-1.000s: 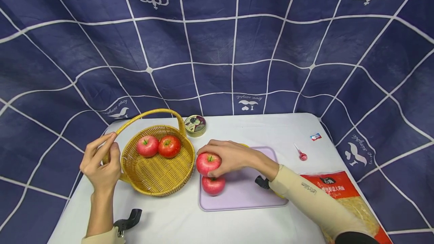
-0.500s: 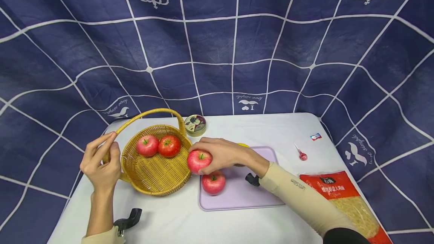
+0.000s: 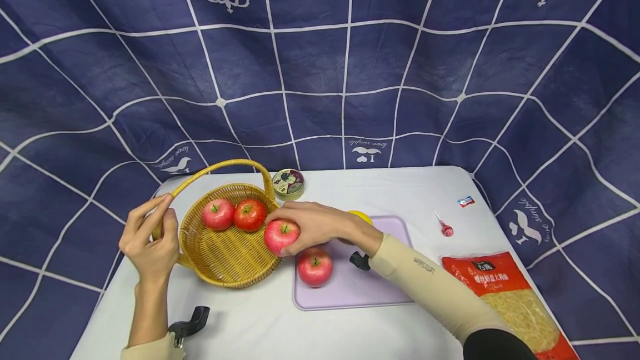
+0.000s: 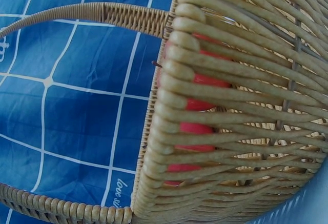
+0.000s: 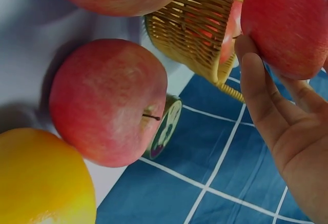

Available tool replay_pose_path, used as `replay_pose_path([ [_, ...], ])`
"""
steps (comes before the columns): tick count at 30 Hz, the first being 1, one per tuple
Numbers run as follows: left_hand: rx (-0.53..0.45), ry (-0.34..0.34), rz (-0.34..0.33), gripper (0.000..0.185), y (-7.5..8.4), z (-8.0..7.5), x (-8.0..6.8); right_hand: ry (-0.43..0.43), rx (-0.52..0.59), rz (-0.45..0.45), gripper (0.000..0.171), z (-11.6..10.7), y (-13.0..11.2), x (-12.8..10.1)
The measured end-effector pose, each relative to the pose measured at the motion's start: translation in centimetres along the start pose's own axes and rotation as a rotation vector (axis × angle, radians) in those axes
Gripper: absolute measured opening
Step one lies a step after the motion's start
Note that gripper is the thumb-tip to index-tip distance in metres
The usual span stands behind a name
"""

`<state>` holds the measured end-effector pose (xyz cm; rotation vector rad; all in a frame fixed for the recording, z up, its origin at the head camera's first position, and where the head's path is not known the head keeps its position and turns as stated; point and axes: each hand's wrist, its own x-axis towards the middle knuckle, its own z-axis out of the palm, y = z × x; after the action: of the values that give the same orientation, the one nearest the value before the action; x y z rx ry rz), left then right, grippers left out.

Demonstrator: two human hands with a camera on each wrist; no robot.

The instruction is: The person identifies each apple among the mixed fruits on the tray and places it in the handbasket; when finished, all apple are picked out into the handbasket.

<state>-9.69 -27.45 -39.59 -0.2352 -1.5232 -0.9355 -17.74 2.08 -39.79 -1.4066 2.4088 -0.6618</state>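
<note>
My right hand [image 3: 295,222] grips a red apple [image 3: 281,236] just above the right rim of a woven yellow basket [image 3: 227,271]; the same apple [image 5: 292,24] shows in the right wrist view. Two red apples [image 3: 218,214] [image 3: 250,214] lie inside the basket. My left hand [image 3: 155,221] pinches the basket's handle [image 3: 220,166] where it meets the left rim. One more red apple [image 3: 315,266] lies on the lilac cutting board [image 3: 370,288]. A further apple [image 5: 107,101] and a yellow fruit [image 5: 41,183] lie close under my right palm.
A round tin [image 3: 288,184] stands behind the basket. The yellow fruit [image 3: 361,216] peeks out behind my right wrist. A lollipop [image 3: 445,229], a wrapped sweet [image 3: 465,201] and a red food bag [image 3: 505,293] lie to the right on the white table [image 3: 260,326].
My right hand has carried the apple leftward from over the cutting board to the basket's right rim. The left hand and the basket have stayed put.
</note>
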Motion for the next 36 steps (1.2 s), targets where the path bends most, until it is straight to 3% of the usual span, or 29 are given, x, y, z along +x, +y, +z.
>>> replay_pose_path([
  [13,0.007,0.001,-0.005,0.014,-0.1,-0.1,0.0,-0.055,-0.009,-0.048,0.069,0.3,-0.8,2.9],
  [25,0.008,-0.001,-0.010,0.014,-0.2,-0.2,-0.1,-0.121,-0.080,-0.034,0.072,0.4,-1.6,5.3],
  [36,0.007,-0.006,-0.011,0.014,-0.2,-0.2,-0.1,-0.193,-0.092,-0.079,0.065,0.4,-2.5,8.1],
])
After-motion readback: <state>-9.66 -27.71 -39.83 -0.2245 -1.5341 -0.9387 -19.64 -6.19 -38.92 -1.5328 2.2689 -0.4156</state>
